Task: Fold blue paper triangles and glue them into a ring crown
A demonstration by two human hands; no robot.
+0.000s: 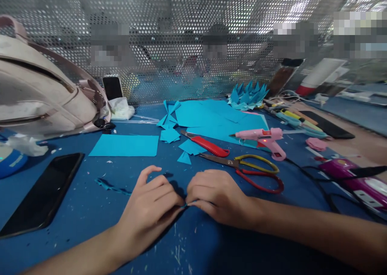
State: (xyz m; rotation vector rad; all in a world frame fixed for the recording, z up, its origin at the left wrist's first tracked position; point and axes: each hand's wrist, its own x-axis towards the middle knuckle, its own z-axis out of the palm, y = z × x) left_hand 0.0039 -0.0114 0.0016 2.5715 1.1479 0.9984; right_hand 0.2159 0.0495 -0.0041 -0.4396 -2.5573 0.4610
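Near the front middle of the blue table, my left hand (151, 206) and my right hand (216, 196) meet at the fingertips. Both pinch a small bit of blue paper, mostly covered by the fingers. From behind the left hand a narrow, zigzag-edged blue paper strip (111, 186) trails to the left; whether it joins the pinched piece is hidden. Just beyond the hands lie scissors (232, 162) with yellow and red handles, a red utility knife (208, 145), a small blue paper triangle (184, 158) and a blue paper rectangle (125, 145).
A pink glue gun (263, 136) with a lit light lies right, its cord running toward a purple power strip (356, 182). Blue sheets (208, 114) and a spiky folded-paper piece (248, 96) sit behind. At left are a phone (45, 194) and pale backpack (45, 89); perforated metal panel (181, 37) behind.
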